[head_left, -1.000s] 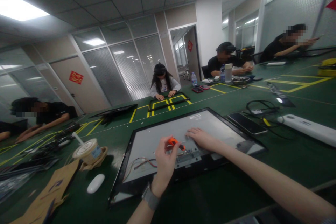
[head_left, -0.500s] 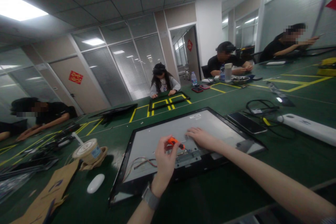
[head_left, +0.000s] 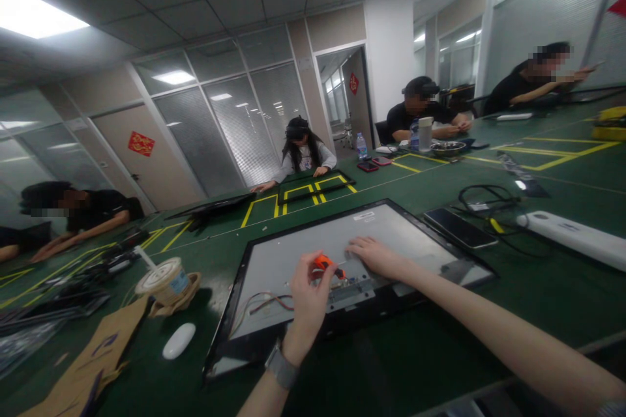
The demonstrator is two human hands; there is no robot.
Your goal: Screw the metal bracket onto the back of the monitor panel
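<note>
A flat monitor panel [head_left: 391, 225] lies back-up on the green table in front of me, black frame around a grey metal back. My left hand [head_left: 308, 300] is closed round a small orange-handled screwdriver [head_left: 323, 264], tip down on the metal strip [head_left: 352, 288] near the panel's lower edge. My right hand [head_left: 374, 255] rests flat on the panel just right of the screwdriver, fingers stretched out. Red and white wires [head_left: 267, 304] trail from the panel's lower left.
A white mouse [head_left: 178, 341], a lidded drink cup with straw [head_left: 163, 279] and a brown paper bag [head_left: 92, 358] lie to the left. A phone [head_left: 460, 229], black cable [head_left: 484, 199] and white power strip [head_left: 572, 238] sit to the right. Several other people work around the table.
My hands stay almost still on the panel. The person across the table has stretched one arm out to the left, towards the dark panel beside them.
</note>
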